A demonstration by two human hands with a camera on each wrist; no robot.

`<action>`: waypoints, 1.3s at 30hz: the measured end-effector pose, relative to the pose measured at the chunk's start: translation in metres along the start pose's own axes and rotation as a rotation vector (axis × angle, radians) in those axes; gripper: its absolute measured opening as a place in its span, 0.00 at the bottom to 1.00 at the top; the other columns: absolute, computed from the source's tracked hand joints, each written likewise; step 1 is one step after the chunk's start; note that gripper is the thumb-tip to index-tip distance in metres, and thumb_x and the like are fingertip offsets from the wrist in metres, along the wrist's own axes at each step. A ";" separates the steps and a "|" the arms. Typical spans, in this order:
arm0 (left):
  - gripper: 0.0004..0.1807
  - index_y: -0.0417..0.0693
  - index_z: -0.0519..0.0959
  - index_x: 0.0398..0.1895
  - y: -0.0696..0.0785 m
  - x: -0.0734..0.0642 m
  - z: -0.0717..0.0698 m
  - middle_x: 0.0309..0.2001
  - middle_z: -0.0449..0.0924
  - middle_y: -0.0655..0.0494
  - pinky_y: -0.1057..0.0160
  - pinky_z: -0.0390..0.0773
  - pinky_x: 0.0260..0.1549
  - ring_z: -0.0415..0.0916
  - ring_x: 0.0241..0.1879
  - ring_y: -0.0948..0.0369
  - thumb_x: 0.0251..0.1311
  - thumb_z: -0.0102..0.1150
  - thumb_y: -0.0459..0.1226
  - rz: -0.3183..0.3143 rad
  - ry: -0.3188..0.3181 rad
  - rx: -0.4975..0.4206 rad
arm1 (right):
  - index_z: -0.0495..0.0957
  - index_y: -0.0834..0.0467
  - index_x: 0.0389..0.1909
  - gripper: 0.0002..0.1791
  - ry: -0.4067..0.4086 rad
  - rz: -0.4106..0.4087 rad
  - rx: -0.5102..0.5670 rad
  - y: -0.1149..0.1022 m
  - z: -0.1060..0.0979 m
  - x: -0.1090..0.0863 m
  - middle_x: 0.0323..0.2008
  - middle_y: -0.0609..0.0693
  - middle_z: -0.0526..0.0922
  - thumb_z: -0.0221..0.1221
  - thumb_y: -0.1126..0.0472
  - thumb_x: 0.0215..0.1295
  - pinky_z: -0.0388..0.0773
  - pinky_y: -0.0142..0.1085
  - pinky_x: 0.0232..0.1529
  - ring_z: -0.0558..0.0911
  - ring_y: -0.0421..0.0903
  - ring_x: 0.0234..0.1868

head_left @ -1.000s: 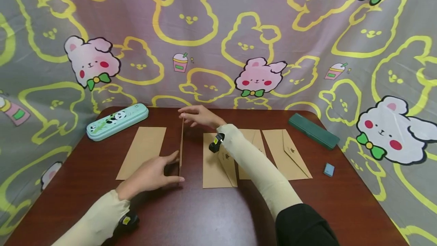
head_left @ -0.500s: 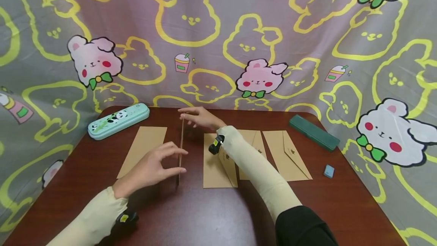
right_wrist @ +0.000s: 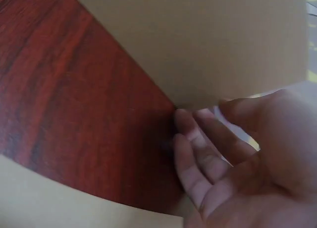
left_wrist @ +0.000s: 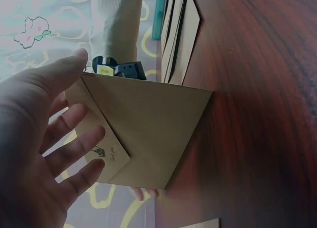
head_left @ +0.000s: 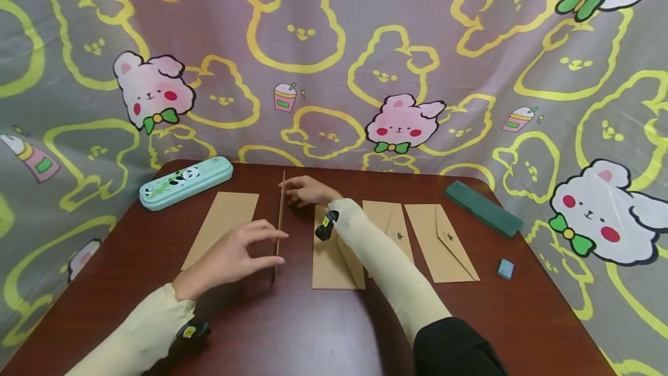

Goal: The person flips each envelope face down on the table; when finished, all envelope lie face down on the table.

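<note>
Head view gives the standing envelope (left_wrist: 153, 124) only as a thin edge, upright on the table (head_left: 323, 329) between both hands; left wrist view adds its pointed flap (left_wrist: 116, 147) and crown print (left_wrist: 100, 152). Left hand (head_left: 235, 257): fingers apart, astride the near edge. Right hand (head_left: 311, 191): fingers bent at the far lower corner; clamped or not, cannot tell. Smooth brown paper, glossy grained wood. Bare strips separate it from one flat envelope (head_left: 221, 219) left, three flat envelopes (head_left: 381, 216) right. Far corners: rounded mint case (head_left: 186, 183), boxy green case (head_left: 483, 209).
</note>
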State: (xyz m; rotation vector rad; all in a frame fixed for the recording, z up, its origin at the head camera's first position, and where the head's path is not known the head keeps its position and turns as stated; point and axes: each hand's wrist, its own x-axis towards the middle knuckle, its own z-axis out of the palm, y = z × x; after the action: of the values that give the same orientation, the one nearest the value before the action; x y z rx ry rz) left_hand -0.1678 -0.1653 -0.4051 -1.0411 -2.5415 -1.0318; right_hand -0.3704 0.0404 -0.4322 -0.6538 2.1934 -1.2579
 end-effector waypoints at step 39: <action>0.28 0.49 0.87 0.53 -0.024 -0.028 -0.013 0.38 0.84 0.65 0.78 0.70 0.44 0.75 0.42 0.63 0.44 0.83 0.38 -0.016 0.191 0.117 | 0.79 0.69 0.61 0.19 0.175 -0.007 0.398 0.001 -0.059 -0.025 0.49 0.53 0.86 0.58 0.66 0.74 0.84 0.42 0.56 0.88 0.43 0.42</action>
State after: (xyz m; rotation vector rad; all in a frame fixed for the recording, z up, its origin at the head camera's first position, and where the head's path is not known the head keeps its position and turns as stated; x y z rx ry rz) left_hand -0.1646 -0.2014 -0.4201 -0.8500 -2.4272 -0.9263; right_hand -0.3903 0.0938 -0.4026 -0.4038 1.9832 -1.7481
